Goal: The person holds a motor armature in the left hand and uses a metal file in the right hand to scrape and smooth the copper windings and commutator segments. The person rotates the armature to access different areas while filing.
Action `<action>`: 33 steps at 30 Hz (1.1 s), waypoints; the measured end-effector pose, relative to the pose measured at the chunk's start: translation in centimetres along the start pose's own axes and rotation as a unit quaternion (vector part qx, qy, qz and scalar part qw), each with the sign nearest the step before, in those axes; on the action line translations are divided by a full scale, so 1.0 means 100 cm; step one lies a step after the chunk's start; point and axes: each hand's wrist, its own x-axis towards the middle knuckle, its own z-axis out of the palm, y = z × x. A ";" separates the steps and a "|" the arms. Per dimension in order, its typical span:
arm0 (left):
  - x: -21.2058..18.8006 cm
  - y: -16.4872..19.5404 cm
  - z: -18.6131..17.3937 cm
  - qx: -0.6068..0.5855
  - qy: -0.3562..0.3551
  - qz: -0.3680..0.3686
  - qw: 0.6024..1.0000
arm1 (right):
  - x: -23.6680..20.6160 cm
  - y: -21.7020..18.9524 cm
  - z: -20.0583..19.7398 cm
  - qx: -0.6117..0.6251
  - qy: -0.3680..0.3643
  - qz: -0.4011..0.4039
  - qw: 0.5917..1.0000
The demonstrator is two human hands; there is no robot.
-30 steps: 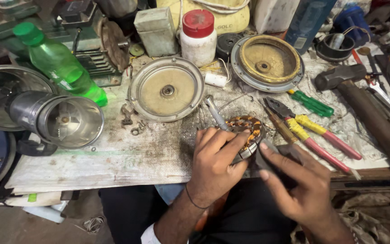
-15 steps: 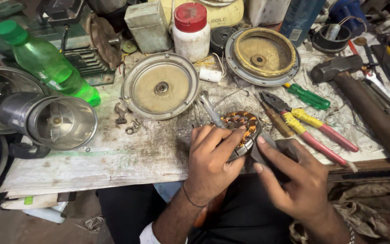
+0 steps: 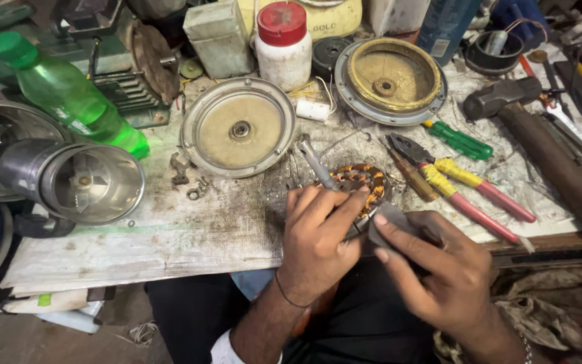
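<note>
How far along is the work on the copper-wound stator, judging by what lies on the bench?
Done: both round covers lie off, open side up. In hand: the left hand steadies the stator at the bench edge, while the right hand presses a small grey piece against it. Left: everything remains apart, unassembled.

bare worn bench top [image 3: 170,236] open left of the left hand [image 3: 318,243], round metal cover [image 3: 239,128] and pliers [image 3: 463,185] crowding beyond, steel cylinder [image 3: 75,180] blocking far left
</note>
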 end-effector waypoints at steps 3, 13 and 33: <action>-0.001 0.000 -0.001 -0.011 -0.016 -0.010 1.000 | -0.001 0.000 -0.001 -0.047 0.033 0.031 0.998; -0.001 0.000 0.000 -0.008 -0.004 -0.004 1.000 | -0.002 -0.006 0.002 -0.049 0.017 0.007 0.999; 0.001 0.001 -0.002 0.003 -0.007 -0.016 1.000 | -0.006 0.005 0.008 0.004 0.030 -0.006 1.000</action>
